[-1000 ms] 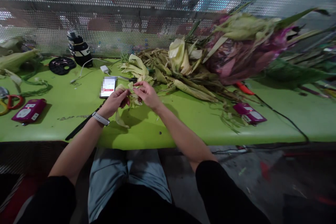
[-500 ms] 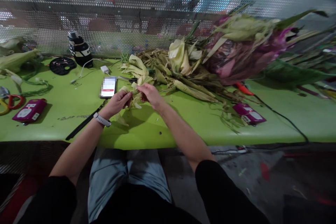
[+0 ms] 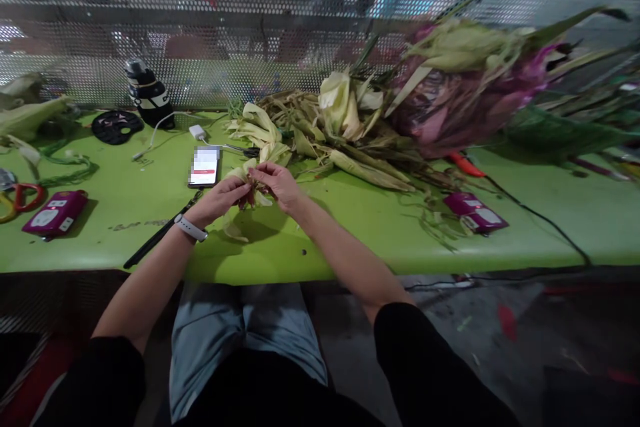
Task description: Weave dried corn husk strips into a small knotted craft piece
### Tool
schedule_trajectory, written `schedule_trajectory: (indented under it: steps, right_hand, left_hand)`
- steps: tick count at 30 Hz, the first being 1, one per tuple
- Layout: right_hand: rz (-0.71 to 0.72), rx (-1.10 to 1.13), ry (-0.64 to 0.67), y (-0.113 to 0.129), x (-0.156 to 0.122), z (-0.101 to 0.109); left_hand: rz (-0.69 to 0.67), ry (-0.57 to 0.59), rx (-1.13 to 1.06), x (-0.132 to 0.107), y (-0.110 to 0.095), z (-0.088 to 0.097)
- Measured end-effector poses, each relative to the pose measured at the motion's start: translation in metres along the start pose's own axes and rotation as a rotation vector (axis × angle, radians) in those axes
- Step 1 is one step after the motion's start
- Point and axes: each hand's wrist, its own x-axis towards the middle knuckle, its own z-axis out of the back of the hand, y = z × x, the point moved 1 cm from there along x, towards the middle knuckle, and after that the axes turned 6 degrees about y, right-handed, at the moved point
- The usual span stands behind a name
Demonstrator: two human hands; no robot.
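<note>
Worn on the head, looking forward and steeply down over the table [image 3: 270, 250]; faces the mesh [image 3: 295, 70] beyond nearly square on, cropped by the top edge; takes in jeans [image 3: 245, 323] and black sleeves [image 3: 425, 367] along the bottom, nearest of all; shows the forearms [image 3: 347, 253] from behind and above, with the left hand [image 3: 223, 199] and right hand [image 3: 277, 185] just left of centre, at middling range and small in frame; spans wide, from the scissors [image 3: 20, 197] at the left edge to the leaves [image 3: 570, 128] at the right; catches floor [image 3: 480, 327] past the table's near edge, lower right.
</note>
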Motion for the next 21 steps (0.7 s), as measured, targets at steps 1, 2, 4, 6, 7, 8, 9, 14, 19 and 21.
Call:
schedule_trajectory:
  steps: [1,2,4,6,7,8,9,14,19,21]
  right_hand:
    - [0.019,0.014,-0.008,-0.001,0.000,0.000]
    - [0.038,0.022,-0.016,-0.003,0.001,0.000]
    - [0.079,0.027,-0.032,-0.006,0.002,0.000]
    - [0.131,0.016,-0.057,-0.008,0.004,0.001]
    - [0.157,0.006,-0.073,-0.010,0.004,0.000]
    - [0.178,-0.005,-0.090,-0.011,0.005,0.000]
    - [0.196,-0.016,-0.105,-0.012,0.005,0.000]
    - [0.219,-0.108,-0.107,-0.015,0.008,0.004]
    - [0.146,-0.591,-0.151,-0.006,0.007,0.019]
    - [0.228,-0.836,-0.235,0.000,0.003,0.019]
  left_hand:
    - [0.006,0.005,0.010,0.001,0.001,0.001]
    - [0.015,0.007,0.017,0.001,0.002,0.001]
    - [0.033,0.007,0.022,0.002,0.003,0.002]
    - [0.041,0.007,0.026,0.003,0.003,0.003]
    - [0.041,0.009,0.030,0.003,0.003,0.003]
    - [0.039,0.010,0.033,0.004,0.003,0.002]
    - [0.035,0.011,0.034,0.004,0.003,0.002]
    - [0.034,0.019,0.020,0.003,0.003,0.000]
    - [0.048,-0.013,0.071,0.004,0.006,0.000]
    - [0.051,-0.009,0.112,0.005,0.006,0.000]
